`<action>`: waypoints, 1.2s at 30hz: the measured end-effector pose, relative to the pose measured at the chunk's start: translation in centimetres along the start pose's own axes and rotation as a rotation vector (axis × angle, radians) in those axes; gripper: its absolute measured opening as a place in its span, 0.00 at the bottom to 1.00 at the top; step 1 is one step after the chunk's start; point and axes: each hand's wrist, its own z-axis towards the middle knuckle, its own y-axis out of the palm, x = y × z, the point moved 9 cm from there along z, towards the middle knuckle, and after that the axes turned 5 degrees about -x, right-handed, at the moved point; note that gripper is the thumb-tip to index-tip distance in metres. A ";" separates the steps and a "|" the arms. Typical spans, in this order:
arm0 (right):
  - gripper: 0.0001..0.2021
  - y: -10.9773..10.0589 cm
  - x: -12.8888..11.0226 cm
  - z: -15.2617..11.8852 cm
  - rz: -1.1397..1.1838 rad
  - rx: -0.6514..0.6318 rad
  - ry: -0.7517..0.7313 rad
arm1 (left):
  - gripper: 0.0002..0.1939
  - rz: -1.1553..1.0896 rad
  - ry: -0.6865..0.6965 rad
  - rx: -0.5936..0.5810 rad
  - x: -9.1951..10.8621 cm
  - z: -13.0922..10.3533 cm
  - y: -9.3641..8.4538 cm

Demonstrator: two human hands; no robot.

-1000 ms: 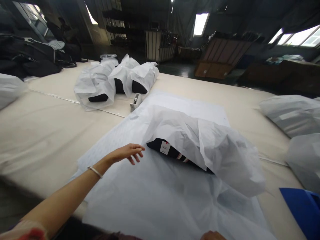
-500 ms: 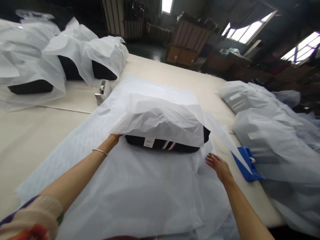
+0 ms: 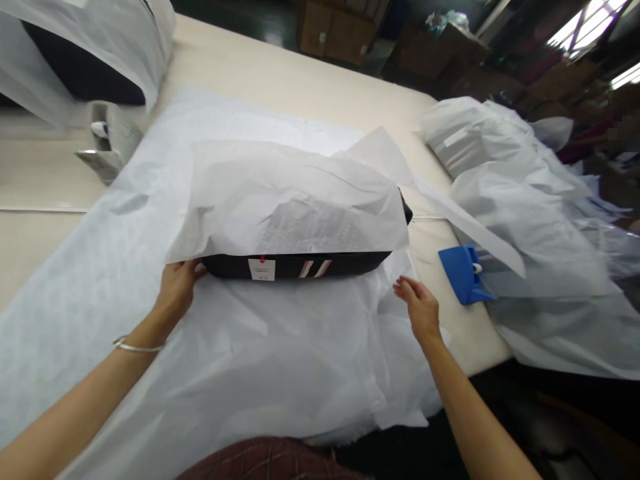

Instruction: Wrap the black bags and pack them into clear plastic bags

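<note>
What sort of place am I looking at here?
Likely a packing workshop: a tagged dark bundle partly under a white sheet, wrapped bundles on the right, and cardboard boxes beyond the cream table.

White light came from a window (image 3: 587, 27) at two o'clock, its panes burnt out, while the boxes (image 3: 335, 33) towards twelve o'clock sank into gloom. The pale surface (image 3: 240, 70) was softly lit, with faint shadow under the black bundle (image 3: 350, 263). Blur smeared the grey dispenser (image 3: 123, 137) at ten o'clock, and wide-angle stretch pulled at the edges.
</note>
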 end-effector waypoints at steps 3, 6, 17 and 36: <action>0.22 -2.1 5.3 -8.2 -0.219 -0.181 0.190 | 0.34 0.147 -0.023 -0.114 -2.2 -4.8 0.0; 0.22 -4.2 10.8 -15.1 -0.311 -0.293 0.384 | 0.37 0.546 0.146 -0.349 -2.2 -8.6 0.6; 0.38 -3.1 14.4 -24.7 0.429 -0.048 0.767 | 0.66 0.934 0.770 -1.314 5.6 -31.4 19.2; 0.21 -0.6 14.0 -23.9 0.549 0.075 0.223 | 0.07 0.474 0.898 -0.961 10.7 -29.5 21.9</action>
